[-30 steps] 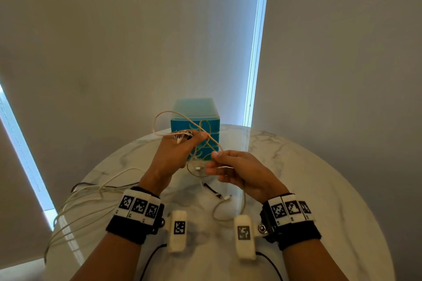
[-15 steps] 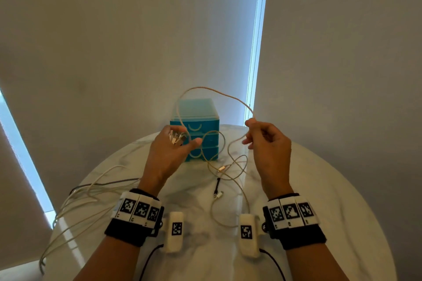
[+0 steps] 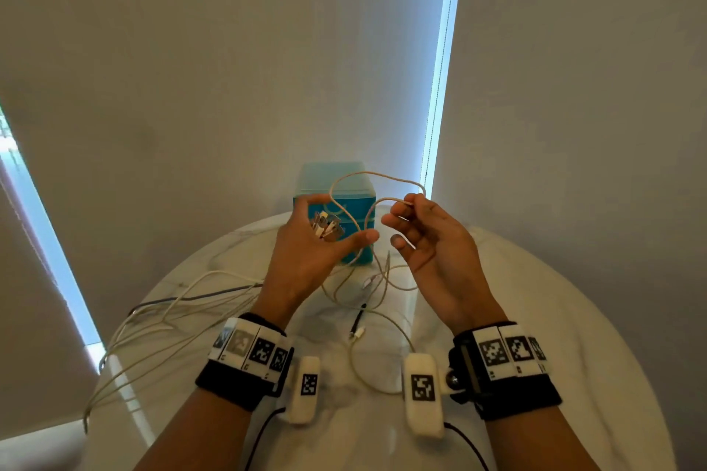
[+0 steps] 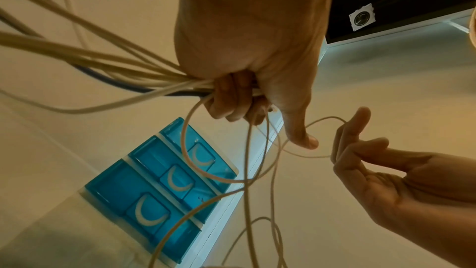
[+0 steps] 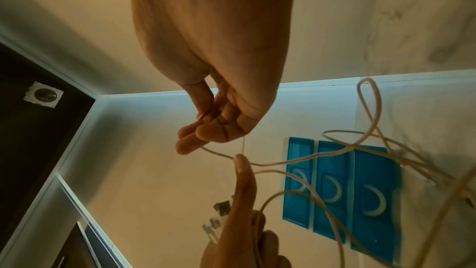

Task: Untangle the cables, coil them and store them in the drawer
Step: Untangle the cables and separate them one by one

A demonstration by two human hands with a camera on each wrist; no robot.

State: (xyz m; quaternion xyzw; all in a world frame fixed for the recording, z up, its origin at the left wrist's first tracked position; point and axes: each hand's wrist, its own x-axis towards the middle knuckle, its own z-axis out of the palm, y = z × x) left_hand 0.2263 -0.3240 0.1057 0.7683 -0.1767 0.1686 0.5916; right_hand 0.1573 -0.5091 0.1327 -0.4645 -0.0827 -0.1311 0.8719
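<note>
Cables [image 3: 214, 302] are gathered near their plug ends in the left hand [image 3: 306, 260], fingers [image 4: 231, 101] curled tight round the bundle, apparently so the ends stay together while one strand is worked free. From there the bundle trails off toward 8 o'clock across the desk [image 3: 535, 317]. One pale cable [image 3: 377, 180] loops up to the right hand [image 3: 432, 249], which pinches it lightly at the fingertips, other fingers loosely spread, probably to trace it out of the tangle. At 12 o'clock stands the blue drawer unit [image 3: 359, 195], all drawers closed, so storing looks far off.
</note>
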